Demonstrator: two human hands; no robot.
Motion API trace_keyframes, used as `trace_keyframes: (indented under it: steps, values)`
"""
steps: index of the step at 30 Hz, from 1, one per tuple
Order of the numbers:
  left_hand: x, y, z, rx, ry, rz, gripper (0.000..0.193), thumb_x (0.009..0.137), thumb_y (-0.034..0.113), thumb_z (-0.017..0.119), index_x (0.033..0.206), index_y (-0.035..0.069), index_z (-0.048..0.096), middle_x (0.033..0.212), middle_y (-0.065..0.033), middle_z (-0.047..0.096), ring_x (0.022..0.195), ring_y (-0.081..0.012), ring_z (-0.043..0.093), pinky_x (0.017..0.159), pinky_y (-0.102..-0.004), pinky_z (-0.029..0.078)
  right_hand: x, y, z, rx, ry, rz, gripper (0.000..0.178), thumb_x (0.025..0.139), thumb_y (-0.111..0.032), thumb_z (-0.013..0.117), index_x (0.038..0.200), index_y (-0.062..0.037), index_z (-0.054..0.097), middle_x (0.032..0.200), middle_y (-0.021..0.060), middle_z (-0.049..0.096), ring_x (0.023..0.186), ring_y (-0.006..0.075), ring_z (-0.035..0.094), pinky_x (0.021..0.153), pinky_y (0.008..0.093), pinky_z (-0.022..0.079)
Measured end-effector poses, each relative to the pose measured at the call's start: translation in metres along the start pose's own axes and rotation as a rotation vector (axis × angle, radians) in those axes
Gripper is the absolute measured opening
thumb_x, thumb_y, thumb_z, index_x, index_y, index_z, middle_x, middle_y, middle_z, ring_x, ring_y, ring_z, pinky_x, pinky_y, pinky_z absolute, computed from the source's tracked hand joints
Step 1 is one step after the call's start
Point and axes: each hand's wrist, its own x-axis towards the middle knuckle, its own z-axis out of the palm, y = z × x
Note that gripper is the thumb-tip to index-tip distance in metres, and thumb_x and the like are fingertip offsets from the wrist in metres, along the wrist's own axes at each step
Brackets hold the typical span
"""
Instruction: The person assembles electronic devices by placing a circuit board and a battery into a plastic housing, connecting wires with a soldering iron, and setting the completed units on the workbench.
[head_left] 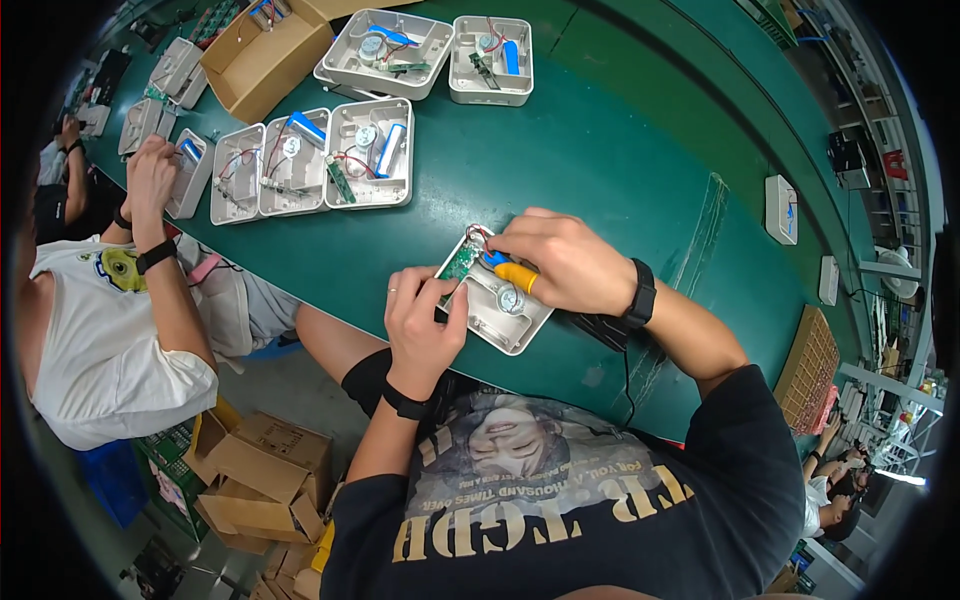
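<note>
A white plastic housing (490,328) lies on the green table in front of me, tilted to the table edge. Inside it are a green circuit board (462,262), thin red and dark wires (477,234) and a round, pale part (509,299). My left hand (425,325) grips the housing's left side, fingertips against the board's lower end. Over the far right side, my right hand (560,262) is closed round a yellow-and-blue tool (516,276). Its working tip is hidden, close to the board and wires.
Several similar white housings (371,190) with blue battery cells stand at the far left, near a cardboard box (225,80). A co-worker (120,350) sits at my left, one hand on a housing. Beside my right wrist lies a black object (605,330) with a cable.
</note>
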Motion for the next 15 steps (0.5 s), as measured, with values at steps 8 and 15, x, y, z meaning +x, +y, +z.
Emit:
trace_keyframes:
  steps: [8,15]
  values:
    - [-0.005,-0.001,0.004,-0.003,0.011,-0.017,0.011,0.084,0.004,0.081,0.090,0.003,0.072,0.100,-0.0117,0.066,0.093,-0.0333,0.064,0.080,-0.0430,0.052,0.001,0.002,-0.003,-0.013,-0.059,-0.009,0.027,0.085,-0.004,0.079,0.111,0.0025,0.078,0.100,0.0152,0.072,0.095,0.0340,0.066,0.085,0.0434,0.056]
    - [-0.001,-0.002,0.004,-0.015,0.023,-0.019,0.011,0.083,0.002,0.081,0.088,0.002,0.071,0.099,-0.0115,0.067,0.091,-0.0330,0.064,0.079,-0.0425,0.052,-0.004,-0.001,0.005,0.000,0.072,0.041,0.026,0.084,-0.004,0.079,0.110,-0.0009,0.080,0.101,0.0125,0.071,0.092,0.0311,0.065,0.082,0.0412,0.055]
